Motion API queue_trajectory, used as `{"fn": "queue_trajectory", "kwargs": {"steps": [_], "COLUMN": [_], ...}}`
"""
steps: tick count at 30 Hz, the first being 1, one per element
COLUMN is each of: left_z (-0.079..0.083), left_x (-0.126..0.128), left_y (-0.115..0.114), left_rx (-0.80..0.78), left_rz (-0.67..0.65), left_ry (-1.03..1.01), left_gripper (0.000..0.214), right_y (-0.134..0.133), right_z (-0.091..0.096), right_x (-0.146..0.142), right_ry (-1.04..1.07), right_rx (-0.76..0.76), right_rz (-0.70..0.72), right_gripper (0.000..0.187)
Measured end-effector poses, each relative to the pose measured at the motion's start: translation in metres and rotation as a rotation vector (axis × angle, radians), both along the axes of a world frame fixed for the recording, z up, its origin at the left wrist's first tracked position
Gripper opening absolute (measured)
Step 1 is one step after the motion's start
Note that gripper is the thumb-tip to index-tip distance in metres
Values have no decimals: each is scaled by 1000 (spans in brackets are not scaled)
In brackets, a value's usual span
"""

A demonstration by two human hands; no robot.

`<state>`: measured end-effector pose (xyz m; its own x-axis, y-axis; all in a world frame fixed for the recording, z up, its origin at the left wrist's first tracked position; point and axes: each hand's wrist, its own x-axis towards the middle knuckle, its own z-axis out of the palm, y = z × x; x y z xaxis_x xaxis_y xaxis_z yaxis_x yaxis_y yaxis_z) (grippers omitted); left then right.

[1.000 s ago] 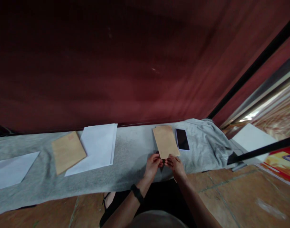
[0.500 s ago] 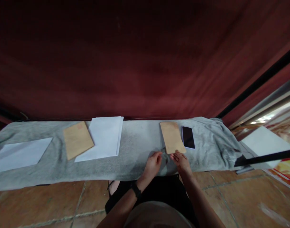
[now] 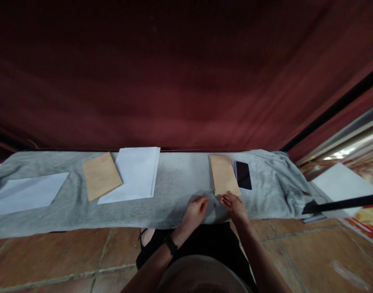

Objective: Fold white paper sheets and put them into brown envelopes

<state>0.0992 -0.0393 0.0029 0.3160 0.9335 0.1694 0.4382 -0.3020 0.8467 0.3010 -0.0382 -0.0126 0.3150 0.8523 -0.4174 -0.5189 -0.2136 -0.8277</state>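
Note:
A small stack of brown paper envelopes [image 3: 224, 175] lies on the grey cloth, its long sides pointing away from me. At the stack's near edge is my right hand [image 3: 235, 207], fingers stretched out and close together; whether they press on the paper I cannot tell. My left hand [image 3: 195, 211] rests just off the near left corner, fingers curled inward, with nothing visible in them. Right beside the stack lies a dark-screened phone [image 3: 243, 176] in a pale case.
Grey cloth [image 3: 177, 179] covers the long, narrow surface. Further left, another brown envelope stack [image 3: 101, 177] overlaps white paper sheets [image 3: 140, 171]. More white paper [image 3: 30, 193] lies at far left. A dark red curtain [image 3: 180, 101] hangs behind; a black bar [image 3: 341, 202] crosses at right.
The envelopes near my hands now lie more evenly on top of one another. My right fingers have drawn slightly back from the near edge. The left hand has barely moved.

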Motion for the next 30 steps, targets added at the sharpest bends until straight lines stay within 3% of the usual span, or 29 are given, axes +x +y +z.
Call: {"fn": "queue_trajectory", "kwargs": {"steps": [8,14,18,22,30], "left_z": [-4,-4,-5,-7,13], "left_x": [-55,-129,-175,-197,-192], "left_y": [-3,-8,-10,-8,-2], "left_rx": [123,314,305,227,153], "left_rz": [196,507,679,672,543], "left_ry": [99,463,698,852,1031], "left_gripper": [25,38,62,66,40], "right_y": [-12,-22,-23,-26,-35], "right_z": [4,7,6,0,3], "right_x": [11,7,-2,-13,-47], "right_ry": [-17,-144,-259,-490,-1005], "right_rx": [-103,-144,-172,-82,182], "right_rz": [116,142,157,219,362], "right_gripper": [28,41,38,32,24]}}
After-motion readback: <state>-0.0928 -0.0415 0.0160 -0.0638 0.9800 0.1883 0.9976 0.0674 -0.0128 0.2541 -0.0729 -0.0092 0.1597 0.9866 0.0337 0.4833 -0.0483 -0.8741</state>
